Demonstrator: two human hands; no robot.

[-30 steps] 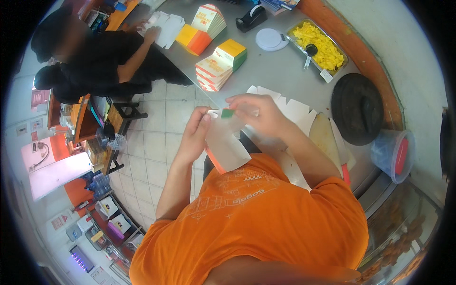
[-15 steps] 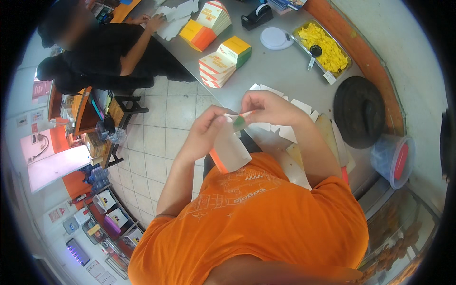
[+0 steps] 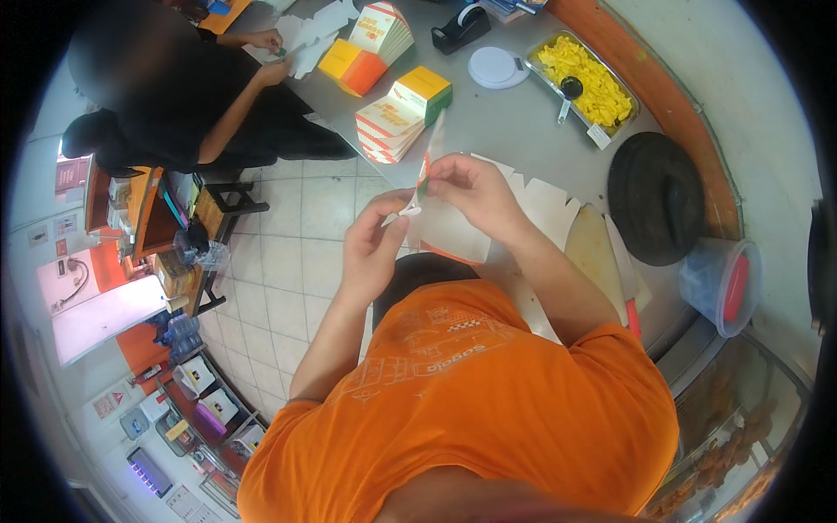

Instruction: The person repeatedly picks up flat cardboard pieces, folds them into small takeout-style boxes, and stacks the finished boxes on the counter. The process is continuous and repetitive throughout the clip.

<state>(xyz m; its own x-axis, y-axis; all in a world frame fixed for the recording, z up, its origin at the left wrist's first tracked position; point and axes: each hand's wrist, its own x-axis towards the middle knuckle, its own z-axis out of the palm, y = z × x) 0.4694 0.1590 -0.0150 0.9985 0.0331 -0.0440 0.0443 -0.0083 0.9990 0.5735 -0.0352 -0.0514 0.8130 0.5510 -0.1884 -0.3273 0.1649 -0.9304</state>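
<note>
Over the table's near edge, my left hand (image 3: 375,244) and my right hand (image 3: 471,192) are both closed on a thin cardboard food box blank (image 3: 437,139), white with orange and green print. It stands nearly edge-on to me, its long panel pointing away. My left thumb and fingers pinch a small white flap at its near end; my right fingers grip its printed edge. White cardboard blanks (image 3: 542,207) lie on the table beside and under my right hand. Beyond my hands sits a nested stack of folded yellow, green and white boxes (image 3: 392,118), with another orange-and-yellow stack (image 3: 357,63) behind it.
Farther back are a black tape dispenser (image 3: 460,31), a round white scale (image 3: 495,68) and a metal tray (image 3: 629,131) of yellow food. A black lid (image 3: 656,199), knife (image 3: 621,257) and plastic tub (image 3: 697,279) lie right. A co-worker (image 3: 148,96) handles white cardboard at far left.
The box blank has turned from hanging toward me, inner face showing, to pointing away edge-on. My right hand has moved slightly left. The co-worker's hands have shifted over the white cardboard.
</note>
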